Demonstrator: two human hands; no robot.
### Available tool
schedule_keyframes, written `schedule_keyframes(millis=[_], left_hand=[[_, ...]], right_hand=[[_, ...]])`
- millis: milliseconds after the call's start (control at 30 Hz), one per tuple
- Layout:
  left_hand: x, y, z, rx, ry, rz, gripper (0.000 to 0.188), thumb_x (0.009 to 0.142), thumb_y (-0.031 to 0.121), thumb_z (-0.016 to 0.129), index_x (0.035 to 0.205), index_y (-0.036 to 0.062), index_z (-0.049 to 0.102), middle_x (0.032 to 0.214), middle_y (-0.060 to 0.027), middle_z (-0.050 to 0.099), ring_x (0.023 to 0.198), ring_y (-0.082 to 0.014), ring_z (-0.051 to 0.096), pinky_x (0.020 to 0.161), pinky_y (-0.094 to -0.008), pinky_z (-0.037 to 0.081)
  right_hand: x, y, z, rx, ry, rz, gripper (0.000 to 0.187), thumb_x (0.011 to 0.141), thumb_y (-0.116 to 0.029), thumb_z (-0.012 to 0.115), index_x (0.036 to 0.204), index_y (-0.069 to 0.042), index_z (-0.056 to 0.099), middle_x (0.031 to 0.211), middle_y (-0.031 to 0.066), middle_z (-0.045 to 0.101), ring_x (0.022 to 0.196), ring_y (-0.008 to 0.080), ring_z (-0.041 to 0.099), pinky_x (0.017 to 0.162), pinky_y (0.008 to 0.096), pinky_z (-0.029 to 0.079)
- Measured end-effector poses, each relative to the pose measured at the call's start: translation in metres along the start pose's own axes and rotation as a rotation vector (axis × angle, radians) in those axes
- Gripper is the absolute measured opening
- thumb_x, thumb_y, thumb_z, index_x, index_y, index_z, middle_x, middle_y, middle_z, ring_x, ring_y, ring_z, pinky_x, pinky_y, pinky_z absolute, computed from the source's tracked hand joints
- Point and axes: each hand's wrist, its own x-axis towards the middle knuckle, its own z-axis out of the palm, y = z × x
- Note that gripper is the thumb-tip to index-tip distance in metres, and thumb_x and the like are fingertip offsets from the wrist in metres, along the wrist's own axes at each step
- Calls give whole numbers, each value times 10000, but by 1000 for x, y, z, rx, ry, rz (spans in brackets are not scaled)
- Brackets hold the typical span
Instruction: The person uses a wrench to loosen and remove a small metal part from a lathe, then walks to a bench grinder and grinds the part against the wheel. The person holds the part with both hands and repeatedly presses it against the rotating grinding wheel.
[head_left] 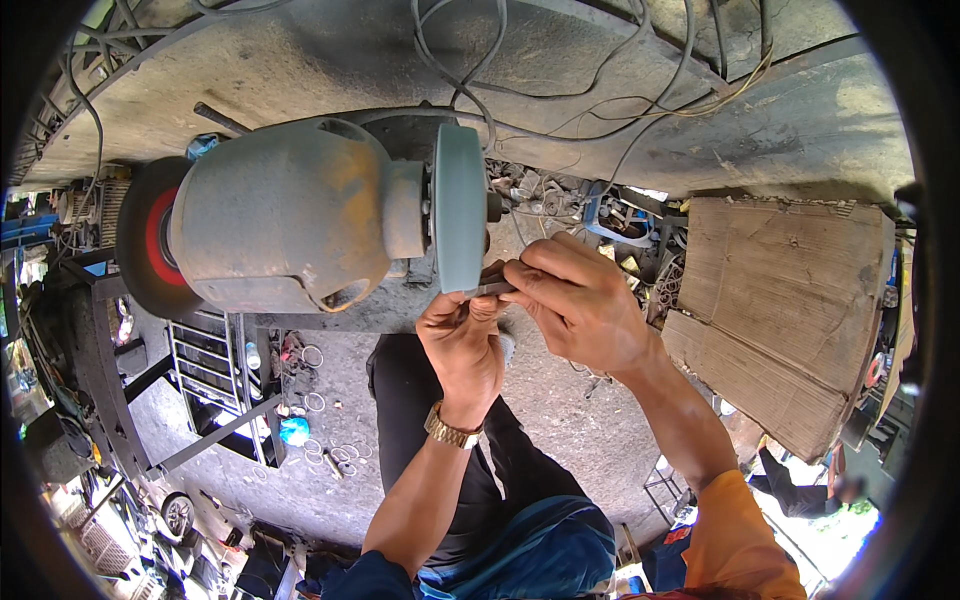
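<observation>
A grey bench grinder [280,220] with rusty patches fills the upper left. Its green-grey grinding wheel [460,215] is on the right end, and a dark wheel with a red centre [150,240] is on the left end. My left hand [463,350] is closed at the wheel's lower edge, its fingertips on a small, flat, dark metal piece [494,288]. From the right, my right hand [580,305] pinches the same piece. The piece lies at the wheel's lower rim; my fingers hide part of it, so I cannot tell whether it touches the wheel.
Cables [560,95] run along the stained wall behind the grinder. A large brown cardboard sheet [780,290] stands at the right. Left of my legs are a dark metal frame [115,370] and a ladder-like rack [210,370]. Rings and scraps [335,455] lie on the floor.
</observation>
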Motion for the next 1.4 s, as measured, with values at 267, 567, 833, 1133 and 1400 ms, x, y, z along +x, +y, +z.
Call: schedule_keyframes(millis=[267,567,833,1133,1400], left_hand=[[0,3,1,21,9,-5,131,982,65,686,1082,-17,703,1113,-110,741,1029,-189,702,958,-355,582],[0,4,-1,7,-4,-5,141,983,66,683,1096,-17,703,1124,-114,739,1033,-192,703,961,-357,581],[0,1,-2,9,14,-12,125,987,62,678,1080,-17,706,1088,-121,746,1000,-189,708,953,-353,584],[0,-2,-1,24,15,-17,115,986,57,678,1071,-14,709,1067,-115,750,983,-185,713,944,-351,593],[0,-3,0,30,19,-17,116,984,61,682,1064,-20,703,1066,-115,748,980,-191,714,943,-352,594]], right_hand=[[1,-1,1,-1,-4,-1,269,723,19,719,990,13,691,907,58,559,790,226,607,651,349,540],[2,-2,2,4,10,-14,279,712,14,721,989,19,692,914,68,559,803,234,615,647,357,542],[0,-1,2,11,10,3,268,709,13,725,974,27,693,902,67,560,796,232,610,637,354,539],[-2,1,0,-2,22,2,262,713,21,719,972,33,692,887,68,558,773,228,605,634,351,536],[-4,1,-2,3,24,17,263,715,29,718,977,29,692,888,64,564,764,227,606,632,353,534]])
